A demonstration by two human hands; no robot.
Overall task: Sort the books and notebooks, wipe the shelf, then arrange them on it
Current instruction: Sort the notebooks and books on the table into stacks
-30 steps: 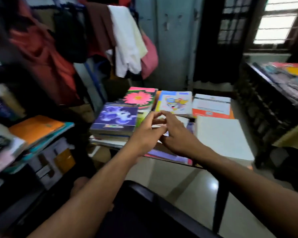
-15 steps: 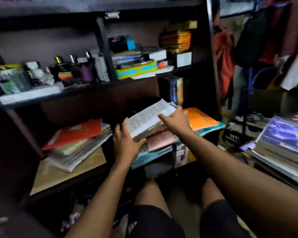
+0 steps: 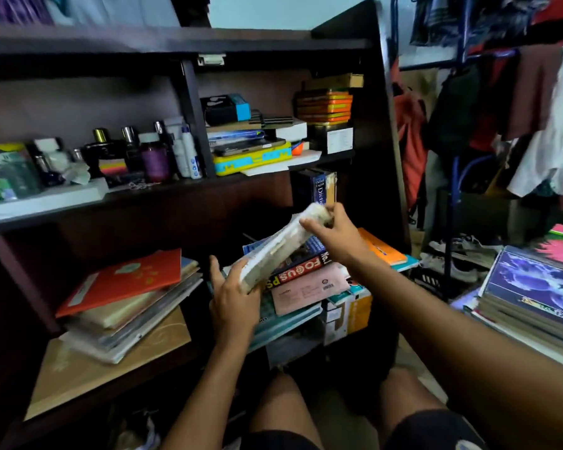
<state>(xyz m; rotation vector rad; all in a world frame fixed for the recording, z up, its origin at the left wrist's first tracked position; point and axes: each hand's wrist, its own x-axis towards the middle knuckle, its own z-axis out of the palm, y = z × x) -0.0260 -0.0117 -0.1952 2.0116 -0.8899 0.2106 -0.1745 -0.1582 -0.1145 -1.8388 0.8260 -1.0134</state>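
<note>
Both hands hold a thick, worn, pale-edged book tilted above the untidy pile of books on the dark wooden shelf: the left hand curls round its lower end, the right hand pinches its upper corner. Lifting it well probably means supporting the spine, clearing the pile before turning, and carrying it to the sorted stack with the purple cover on the right.

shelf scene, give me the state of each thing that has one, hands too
worn book: lifted off the pile, tilted, held at both ends
left hand: grips the book's lower end
right hand: grips the book's upper end
focus book: flat, closed, on the right pile
red notebook: closed, on top of the left pile
dictionary: upright, closed
</note>
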